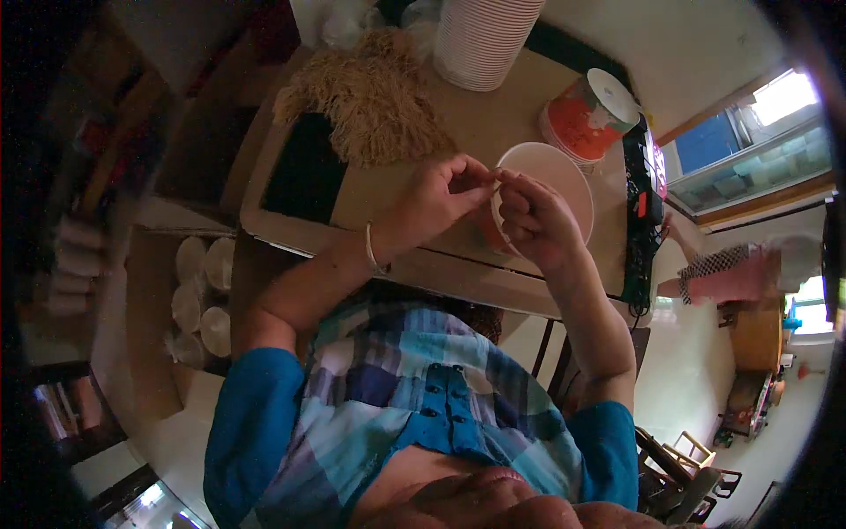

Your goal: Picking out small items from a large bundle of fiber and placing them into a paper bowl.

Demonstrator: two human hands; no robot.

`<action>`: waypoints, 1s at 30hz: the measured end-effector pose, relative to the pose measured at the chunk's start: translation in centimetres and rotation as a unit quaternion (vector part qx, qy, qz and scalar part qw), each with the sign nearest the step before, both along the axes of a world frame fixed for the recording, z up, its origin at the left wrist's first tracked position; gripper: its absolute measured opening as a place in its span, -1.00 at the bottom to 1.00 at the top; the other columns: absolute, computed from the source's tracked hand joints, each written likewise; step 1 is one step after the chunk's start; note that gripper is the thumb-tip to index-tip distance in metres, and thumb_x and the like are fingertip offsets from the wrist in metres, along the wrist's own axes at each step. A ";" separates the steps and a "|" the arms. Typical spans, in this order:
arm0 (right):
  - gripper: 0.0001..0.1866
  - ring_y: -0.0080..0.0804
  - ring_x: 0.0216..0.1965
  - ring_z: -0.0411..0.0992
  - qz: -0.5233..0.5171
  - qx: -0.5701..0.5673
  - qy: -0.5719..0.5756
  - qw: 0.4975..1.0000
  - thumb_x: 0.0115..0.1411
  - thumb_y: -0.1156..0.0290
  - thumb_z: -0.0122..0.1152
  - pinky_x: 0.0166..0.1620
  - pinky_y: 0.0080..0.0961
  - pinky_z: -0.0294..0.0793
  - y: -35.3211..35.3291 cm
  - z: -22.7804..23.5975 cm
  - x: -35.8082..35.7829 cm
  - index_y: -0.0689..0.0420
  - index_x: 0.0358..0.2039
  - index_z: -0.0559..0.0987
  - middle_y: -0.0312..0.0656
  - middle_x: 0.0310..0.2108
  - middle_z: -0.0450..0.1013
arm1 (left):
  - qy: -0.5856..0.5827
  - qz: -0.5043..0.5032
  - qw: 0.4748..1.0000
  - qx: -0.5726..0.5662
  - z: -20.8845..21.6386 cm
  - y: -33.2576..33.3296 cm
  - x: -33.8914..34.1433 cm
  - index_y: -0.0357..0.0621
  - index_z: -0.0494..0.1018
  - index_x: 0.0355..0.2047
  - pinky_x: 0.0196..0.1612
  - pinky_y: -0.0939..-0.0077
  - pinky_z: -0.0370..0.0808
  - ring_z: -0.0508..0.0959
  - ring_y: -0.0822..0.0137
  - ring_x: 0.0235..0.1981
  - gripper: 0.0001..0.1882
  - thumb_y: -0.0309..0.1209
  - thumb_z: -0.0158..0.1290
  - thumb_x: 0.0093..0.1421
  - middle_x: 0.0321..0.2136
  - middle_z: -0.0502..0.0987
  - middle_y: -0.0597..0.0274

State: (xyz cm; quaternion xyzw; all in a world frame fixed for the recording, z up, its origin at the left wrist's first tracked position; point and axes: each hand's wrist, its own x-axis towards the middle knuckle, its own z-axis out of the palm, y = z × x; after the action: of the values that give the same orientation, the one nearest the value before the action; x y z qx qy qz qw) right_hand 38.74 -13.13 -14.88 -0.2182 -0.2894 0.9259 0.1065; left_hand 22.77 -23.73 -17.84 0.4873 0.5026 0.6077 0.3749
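My left hand (448,196) and my right hand (539,219) meet at the fingertips, both pinched closed. Whatever lies between the fingers is too small to make out. They are over the left rim of an open round paper tub (568,181) with a pale inside and a bit of orange on its outer wall. Whether the fingers touch the rim, I cannot tell. Left of my hands, a heap of tan, stringy cords (374,101) is spread on the tabletop (388,198).
A tall stack of white paper tubs (483,44) stands at the back. Behind the open tub is an orange printed tub (582,119) with a white top. A black strip (641,207) runs along the right edge. At lower left, a cardboard box (150,326) holds several pale round things (187,307).
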 end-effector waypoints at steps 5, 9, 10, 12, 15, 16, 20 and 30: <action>-0.80 -0.72 -0.79 0.00 0.015 -0.050 0.047 0.998 0.32 0.36 -0.02 -0.73 -0.76 -0.04 -0.4 -0.2 -0.2 0.20 -0.18 0.49 -0.40 -0.63 0.25 | 0.173 0.068 0.981 0.054 0.4 -0.8 0.7 -0.23 0.46 -0.20 -0.26 0.55 0.47 0.49 0.49 -0.37 -0.80 -0.42 0.11 0.19 -0.33 0.52 0.26; -0.80 -0.72 -0.80 -0.02 -0.010 -0.082 0.034 0.996 0.32 0.35 -0.03 -0.73 -0.76 -0.04 -0.7 0.0 -0.6 0.20 -0.19 0.48 -0.40 -0.63 0.26 | 0.217 0.079 0.972 0.038 1.0 -1.3 0.9 -0.26 0.47 -0.19 -0.22 0.53 0.46 0.52 0.46 -0.29 -0.79 -0.43 0.10 0.19 -0.32 0.55 0.20; -0.80 -0.72 -0.80 -0.02 -0.010 -0.065 0.027 0.997 0.32 0.35 -0.03 -0.73 -0.76 -0.04 -0.8 0.0 -0.7 0.20 -0.19 0.48 -0.39 -0.63 0.26 | 0.217 0.080 0.972 0.037 0.8 -1.2 0.9 -0.26 0.47 -0.19 -0.22 0.53 0.46 0.52 0.46 -0.29 -0.79 -0.43 0.10 0.19 -0.32 0.55 0.20; -0.80 -0.72 -0.80 -0.02 -0.008 -0.049 0.019 0.999 0.32 0.35 -0.03 -0.73 -0.76 -0.05 -0.9 0.1 -0.8 0.20 -0.19 0.48 -0.39 -0.62 0.27 | 0.094 0.058 0.994 0.022 0.3 -1.1 1.0 -0.27 0.50 -0.18 -0.21 0.53 0.45 0.53 0.44 -0.27 -0.79 -0.44 0.08 0.20 -0.31 0.56 0.18; -0.79 -0.72 -0.81 -0.02 -0.041 -0.048 -0.008 0.998 0.32 0.35 -0.02 -0.74 -0.75 -0.04 -1.1 0.1 -0.7 0.20 -0.17 0.47 -0.39 -0.64 0.26 | 0.098 0.069 0.992 0.027 0.1 -1.0 1.0 -0.26 0.51 -0.19 -0.26 0.54 0.48 0.55 0.44 -0.32 -0.80 -0.46 0.11 0.18 -0.34 0.57 0.14; -0.79 -0.72 -0.81 -0.02 -0.032 -0.032 -0.009 0.999 0.32 0.35 -0.02 -0.75 -0.75 -0.04 -1.1 0.1 -0.6 0.20 -0.17 0.48 -0.41 -0.64 0.25 | 0.097 0.069 0.993 0.027 0.1 -0.9 0.9 -0.26 0.51 -0.19 -0.26 0.54 0.48 0.55 0.44 -0.32 -0.80 -0.46 0.11 0.18 -0.34 0.57 0.14; -0.79 -0.72 -0.81 -0.01 -0.029 -0.010 -0.031 0.999 0.32 0.33 -0.01 -0.76 -0.73 -0.03 -1.1 -0.1 -0.4 0.17 -0.16 0.49 -0.44 -0.68 0.22 | -0.003 0.028 0.999 -0.023 -0.2 -0.5 0.7 -0.26 0.53 -0.24 -0.28 0.58 0.48 0.52 0.56 -0.37 -0.82 -0.42 0.12 0.19 -0.40 0.60 0.23; -0.80 -0.71 -0.79 0.01 -0.030 0.045 -0.070 0.996 0.29 0.32 0.06 -0.74 -0.74 -0.04 -1.7 0.8 -0.4 0.15 -0.17 0.51 -0.44 -0.69 0.21 | -0.017 0.037 0.999 -0.004 -0.4 -0.5 0.7 -0.20 0.50 -0.26 -0.34 0.65 0.41 0.44 0.62 -0.41 -0.88 -0.47 0.04 0.20 -0.44 0.52 0.41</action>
State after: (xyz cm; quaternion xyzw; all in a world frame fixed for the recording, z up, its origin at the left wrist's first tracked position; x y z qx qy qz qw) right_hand 38.35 -14.83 -14.04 -0.2857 -0.3306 0.8909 0.1239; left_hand 23.51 -24.19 -18.25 0.4569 0.5160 0.6273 0.3625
